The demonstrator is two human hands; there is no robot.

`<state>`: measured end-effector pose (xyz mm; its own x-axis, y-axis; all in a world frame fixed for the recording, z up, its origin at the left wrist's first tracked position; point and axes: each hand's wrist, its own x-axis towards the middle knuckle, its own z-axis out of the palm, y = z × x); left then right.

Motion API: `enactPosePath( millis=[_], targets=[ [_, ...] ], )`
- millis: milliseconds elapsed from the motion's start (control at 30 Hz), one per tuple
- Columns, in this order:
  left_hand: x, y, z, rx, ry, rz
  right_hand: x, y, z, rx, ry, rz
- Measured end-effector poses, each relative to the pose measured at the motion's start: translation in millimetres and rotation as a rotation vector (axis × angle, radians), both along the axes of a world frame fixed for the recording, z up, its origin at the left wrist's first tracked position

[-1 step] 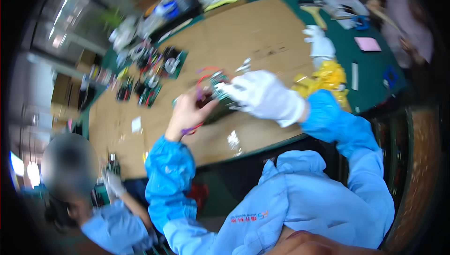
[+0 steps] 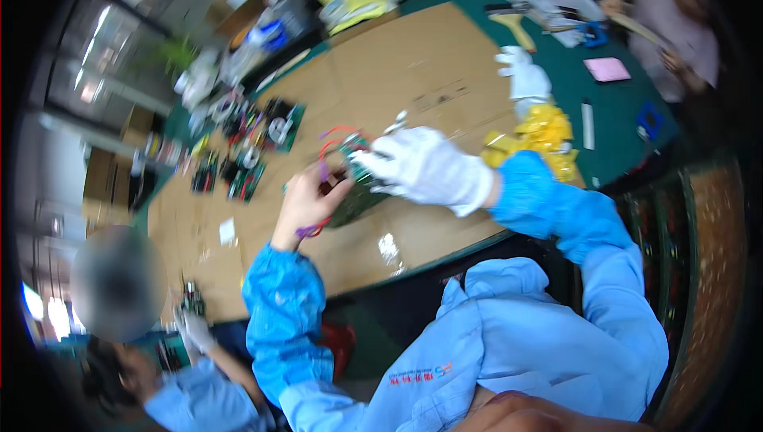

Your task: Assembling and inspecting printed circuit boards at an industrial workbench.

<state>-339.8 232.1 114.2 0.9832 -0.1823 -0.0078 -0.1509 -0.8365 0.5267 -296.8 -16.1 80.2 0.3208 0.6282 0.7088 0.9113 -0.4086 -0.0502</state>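
A green circuit board [image 2: 359, 203] is held tilted above the cardboard in front of me, with small parts on its upper end. My bare left hand [image 2: 306, 200] grips its left side between thumb and fingers. Red wire [image 2: 340, 129] loops up from the board, and red and purple wire also hangs by my left wrist. In a white glove, my right hand [image 2: 433, 168] reaches over the board from the right, its fingertips bent together at the upper parts. Whatever those fingertips pinch is hidden.
Brown cardboard [image 2: 381, 74] covers the green table. Several wired board assemblies [image 2: 253, 134] lie at the left. Yellow plastic [image 2: 547, 134], a white glove [image 2: 526, 82], a brush [image 2: 515, 28] and a pink pad [image 2: 607, 69] lie right. A co-worker's gloved hands [image 2: 195, 330] hold a board at lower left.
The table and things on it sit slightly farther left and lower in view. Both hands stay at the circuit board, with no clear change in their hold.
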Motion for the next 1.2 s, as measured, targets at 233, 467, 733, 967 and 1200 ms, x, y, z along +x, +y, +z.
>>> enactPosePath(
  millis=[233,467,733,967,1200],
  targets=[
    [0.7,-12.0,8.4,-0.067,-0.005,0.03,20.3,17.1,-11.0,-0.048,0.035,-0.151],
    [5.9,-16.6,7.0,0.036,-0.102,0.184,33.1,33.8,-16.8,-0.021,-0.046,-0.25],
    [40.6,19.6,-14.1,0.032,-0.092,0.293,57.9,56.4,-11.7,-0.011,0.052,-0.185],
    [61.3,25.7,-18.8,0.018,-0.074,0.342,68.2,64.2,-9.9,-0.08,0.102,-0.219],
    [66.6,16.8,-28.7,0.438,-0.173,0.455,77.7,106.2,-7.6,-0.071,0.217,-0.265]
  ],
)
